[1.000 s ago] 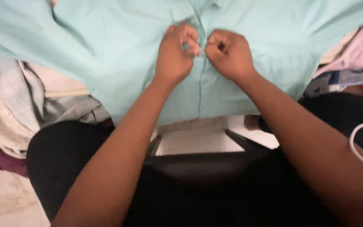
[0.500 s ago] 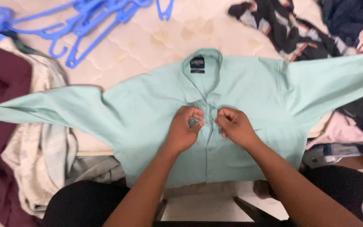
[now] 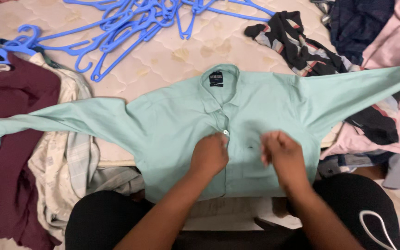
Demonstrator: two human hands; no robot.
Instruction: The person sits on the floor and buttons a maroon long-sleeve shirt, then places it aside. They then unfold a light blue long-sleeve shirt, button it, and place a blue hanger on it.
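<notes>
Head view showed the mint-green shirt [image 3: 255, 115] spread front-up on the mattress [image 3: 163, 55], the left hand [image 3: 210, 155] curled on its placket by a button [image 3: 225, 132], the right hand [image 3: 283, 155] blurred, its grip unclear; buttoning seemed underway, the next button wanting both hands.

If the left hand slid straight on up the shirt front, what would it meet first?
The left hand points up the placket of the mint shirt. It would likely first meet the white button just ahead, then the collar.
</notes>
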